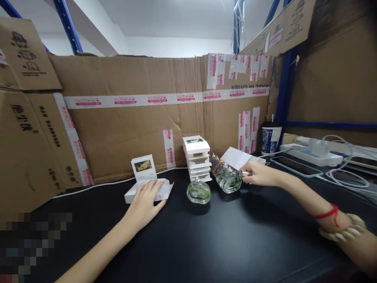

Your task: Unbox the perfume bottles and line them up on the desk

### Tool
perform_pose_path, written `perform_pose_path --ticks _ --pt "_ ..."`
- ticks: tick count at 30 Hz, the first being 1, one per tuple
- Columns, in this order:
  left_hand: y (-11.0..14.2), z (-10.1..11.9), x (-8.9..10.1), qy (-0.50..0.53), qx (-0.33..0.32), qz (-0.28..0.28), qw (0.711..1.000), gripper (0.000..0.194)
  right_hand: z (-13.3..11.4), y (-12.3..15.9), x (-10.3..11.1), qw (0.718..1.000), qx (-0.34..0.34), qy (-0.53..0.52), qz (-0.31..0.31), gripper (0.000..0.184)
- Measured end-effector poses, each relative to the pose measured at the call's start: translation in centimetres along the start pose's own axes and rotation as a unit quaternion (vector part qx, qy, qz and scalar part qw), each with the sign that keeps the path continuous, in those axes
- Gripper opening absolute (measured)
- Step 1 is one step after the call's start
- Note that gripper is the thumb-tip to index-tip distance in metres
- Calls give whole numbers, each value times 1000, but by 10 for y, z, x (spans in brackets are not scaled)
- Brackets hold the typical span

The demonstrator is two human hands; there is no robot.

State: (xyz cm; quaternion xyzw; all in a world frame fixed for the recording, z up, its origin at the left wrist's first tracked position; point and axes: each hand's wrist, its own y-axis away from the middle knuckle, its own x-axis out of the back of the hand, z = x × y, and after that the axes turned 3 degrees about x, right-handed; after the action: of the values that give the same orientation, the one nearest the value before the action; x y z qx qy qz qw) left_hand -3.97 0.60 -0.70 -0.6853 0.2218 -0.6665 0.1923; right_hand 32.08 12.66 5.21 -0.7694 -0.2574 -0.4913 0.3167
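The bottom middle of the frame is bare black table (200,251), wide and flat between the two arms. This open room runs up to the lone green bottle (198,193) in the middle.

Left of the bottle, with a small gap between, the left hand (147,200) lies with its fingers spread wide on the open white box (132,194). The box's lid (143,167) stands up behind the hand.

Right of the bottle, the row of bottles (229,182) goes back, packed close, with little room inside it. The right hand (255,173) is just beside the row, its fingers pinched narrow on a small silver thing (244,173). I cannot tell what it is.

Behind the lone bottle stands the box stack (196,159). The white sheet (235,158) is behind the right hand.

At the right, the phone (296,166) and white cords (357,182) fill the side. The cup (271,138) stands farther back. The tall cardboard wall (129,133) closes the far edge.
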Motion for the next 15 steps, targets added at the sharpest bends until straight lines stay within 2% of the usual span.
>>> perform_pose_path --ticks 3,7,9,12,15 --pt "0 0 -1 5 -5 8 1000 40 -5 1 -3 999 -25 -19 -21 14" --pt "1 1 -1 3 -3 5 1000 40 -9 3 -4 986 -136 -61 -74 9" --pt "1 1 0 1 -2 2 1000 40 -7 5 -4 979 -164 -70 -100 8" --pt "1 1 0 -2 0 0 1000 40 -2 7 -6 978 -135 -87 -130 5" --pt "0 2 1 -1 2 0 1000 40 2 7 -8 980 -107 -103 -131 5"
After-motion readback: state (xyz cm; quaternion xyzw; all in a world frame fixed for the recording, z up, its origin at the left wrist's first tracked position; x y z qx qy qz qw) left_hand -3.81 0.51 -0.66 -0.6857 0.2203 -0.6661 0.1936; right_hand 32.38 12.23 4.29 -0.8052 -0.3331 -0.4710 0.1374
